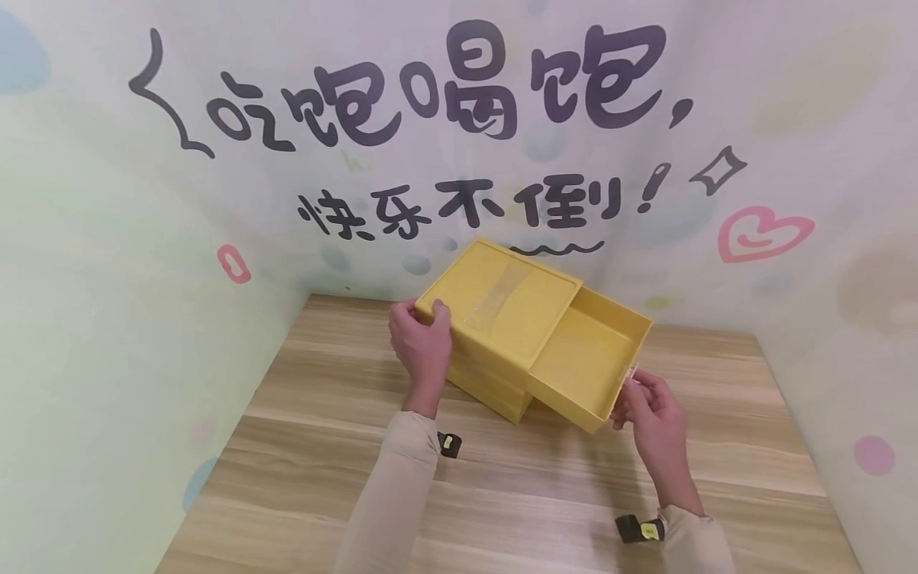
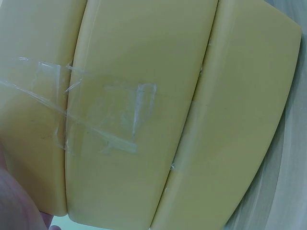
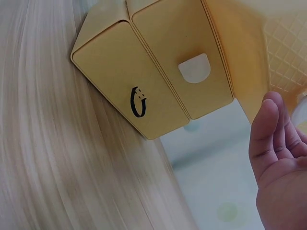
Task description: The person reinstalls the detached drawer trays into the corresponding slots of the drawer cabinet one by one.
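A yellow drawer cabinet [image 1: 502,303] of stacked tiers stands turned at an angle on the table. Its top drawer [image 1: 584,351] is pulled well out to the right, and the inside is bare. At the cabinet's rear left corner my left hand [image 1: 423,343] grips it, thumb on the top and fingers behind the edge. My right hand [image 1: 656,414] holds the drawer's front by its pale handle, fingers curled at the panel. In the right wrist view, the two lower drawers are closed; the middle one carries a white half-round tab [image 3: 195,68], the lowest a black mark [image 3: 138,101].
Clear tape [image 1: 495,291] runs over the cabinet top and down its side. Behind the wood-grain table [image 1: 308,446] hangs a printed backdrop [image 1: 459,159] with writing, close to the cabinet. Black wrist straps [image 1: 641,529] sit on both sleeves.
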The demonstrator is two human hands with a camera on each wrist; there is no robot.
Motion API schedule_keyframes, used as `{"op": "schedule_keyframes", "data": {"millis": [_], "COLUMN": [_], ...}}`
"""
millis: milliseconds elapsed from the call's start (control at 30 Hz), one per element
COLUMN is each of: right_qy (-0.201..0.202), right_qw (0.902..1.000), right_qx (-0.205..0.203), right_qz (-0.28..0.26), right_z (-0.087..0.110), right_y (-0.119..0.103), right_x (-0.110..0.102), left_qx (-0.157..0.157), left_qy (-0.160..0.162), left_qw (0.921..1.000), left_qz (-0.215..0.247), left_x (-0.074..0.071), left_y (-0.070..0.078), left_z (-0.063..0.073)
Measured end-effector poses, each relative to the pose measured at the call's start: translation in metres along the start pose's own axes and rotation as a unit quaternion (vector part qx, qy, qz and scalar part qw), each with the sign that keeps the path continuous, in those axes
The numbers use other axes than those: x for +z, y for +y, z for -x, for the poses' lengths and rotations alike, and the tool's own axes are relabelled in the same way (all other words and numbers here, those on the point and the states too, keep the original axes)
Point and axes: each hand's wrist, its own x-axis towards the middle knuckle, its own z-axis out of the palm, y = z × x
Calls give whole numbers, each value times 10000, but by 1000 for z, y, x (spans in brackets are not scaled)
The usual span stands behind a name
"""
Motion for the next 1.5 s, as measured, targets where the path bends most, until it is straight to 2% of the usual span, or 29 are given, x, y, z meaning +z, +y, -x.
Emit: {"op": "schedule_keyframes", "data": {"millis": [333, 700, 933, 1500], "right_qy": [-129, -293, -509, -634], "right_qw": [9997, 9994, 9986, 9980], "right_qx": [-33, 44, -82, 10], "right_qz": [-187, -159, -113, -62], "right_z": [-4, -8, -12, -17], "right_y": [1, 0, -1, -3], "right_x": [10, 16, 20, 28], "left_qx": [3, -3, 6, 92], "left_qy": [48, 46, 30, 11], "left_qw": [10000, 10000, 10000, 9999], "left_qz": [-39, 2, 14, 63], "left_x": [1, 1, 1, 1], "left_y": [-1, -2, -1, -2], "left_z": [0, 1, 1, -1]}}
